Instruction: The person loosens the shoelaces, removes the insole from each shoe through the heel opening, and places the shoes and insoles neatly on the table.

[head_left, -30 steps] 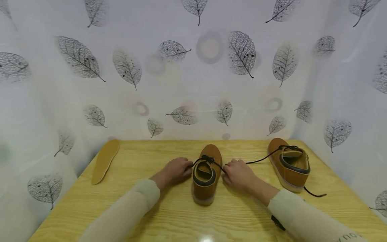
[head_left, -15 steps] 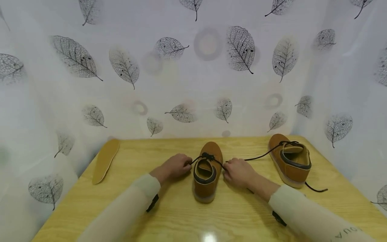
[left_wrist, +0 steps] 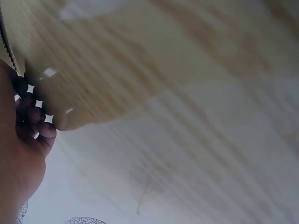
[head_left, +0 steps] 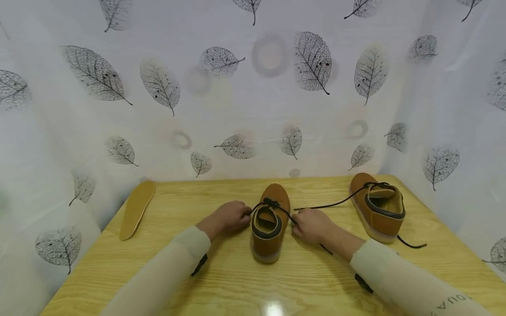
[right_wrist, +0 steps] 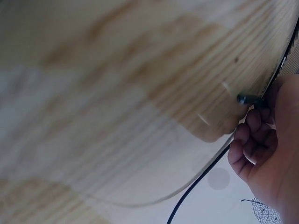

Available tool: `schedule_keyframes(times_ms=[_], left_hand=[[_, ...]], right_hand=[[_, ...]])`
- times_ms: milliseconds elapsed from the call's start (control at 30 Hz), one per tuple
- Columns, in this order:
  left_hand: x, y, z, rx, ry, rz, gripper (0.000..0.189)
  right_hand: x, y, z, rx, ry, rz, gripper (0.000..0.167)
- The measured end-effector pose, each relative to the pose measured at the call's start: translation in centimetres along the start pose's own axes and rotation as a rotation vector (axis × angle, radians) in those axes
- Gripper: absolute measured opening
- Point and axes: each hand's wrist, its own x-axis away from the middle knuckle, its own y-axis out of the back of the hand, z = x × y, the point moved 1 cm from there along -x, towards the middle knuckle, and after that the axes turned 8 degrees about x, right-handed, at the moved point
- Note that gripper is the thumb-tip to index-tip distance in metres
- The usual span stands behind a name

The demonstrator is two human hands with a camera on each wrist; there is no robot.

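A brown shoe [head_left: 265, 249] stands mid-table in the head view, toe pointing away, with a knot in its black shoelace [head_left: 271, 202] over the tongue. To its left, my left hand [head_left: 231, 216] pinches one lace strand, drawn out sideways from the knot. On the opposite side my right hand [head_left: 312, 226] grips the other strand, whose tail [head_left: 326, 249] sticks out below the wrist. Both strands look taut. Curled fingers [left_wrist: 46, 130] show at the left edge of the left wrist view. In the right wrist view, a dark lace end [right_wrist: 250, 99] pokes out of the fist.
A second brown shoe [head_left: 383, 226] stands at the right, one loose lace [head_left: 332, 205] running left behind my right hand and another end [head_left: 413, 245] trailing right. A tan insole [head_left: 137, 210] lies at the far left. A leaf-patterned curtain [head_left: 253, 101] surrounds the wooden table [head_left: 237, 289].
The head view has tilted slightly. Both hands stay almost in place on the laces. The lace tail below my right wrist now shows more plainly.
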Motion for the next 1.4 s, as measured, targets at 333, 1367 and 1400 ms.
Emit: schedule_keyframes(times_ms=[333, 1367, 1400], left_hand=[[-0.22, 0.11, 0.45, 0.003, 0.036, -0.026, 0.018], [0.08, 0.67, 0.23, -0.128, 0.327, -0.057, 0.032], [0.06, 0.65, 0.24, -0.13, 0.333, -0.059, 0.031]], right_hand=[[-0.1, 0.19, -0.08, -0.016, -0.007, 0.033, 0.022], [0.14, 0.15, -0.16, 0.031, -0.085, 0.141, 0.039], [0.15, 0.16, -0.16, 0.032, -0.084, 0.142, 0.039]])
